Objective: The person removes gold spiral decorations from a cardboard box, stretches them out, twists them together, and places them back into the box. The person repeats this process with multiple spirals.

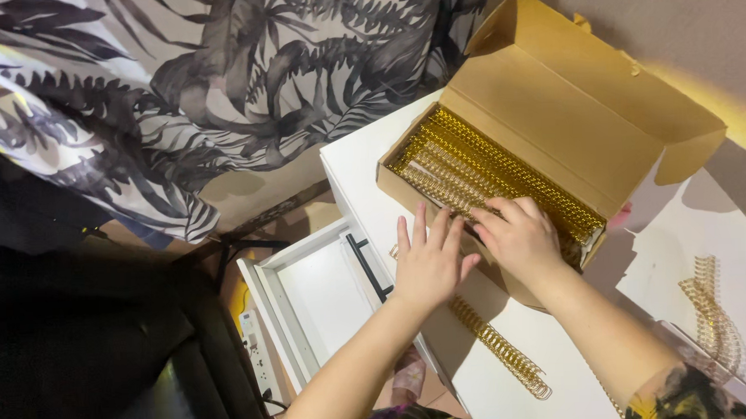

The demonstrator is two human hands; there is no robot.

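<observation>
An open brown cardboard box point(551, 104) stands on a white desk point(363, 160), packed with several gold wire binding spirals point(470, 161). My right hand point(519, 237) reaches into the box's near end, fingers curled on the spirals there. My left hand point(428, 261) lies flat, fingers spread, against the box's near side wall and the desk top. A loose gold spiral point(502, 349) lies on the desk just below my left hand, partly hidden by it.
A white drawer point(318, 298) with a black handle stands pulled open at the desk's left. Another gold spiral point(711, 313) lies at the right. A leaf-patterned curtain point(220, 83) hangs behind, and a white power strip point(258, 358) sits on the floor.
</observation>
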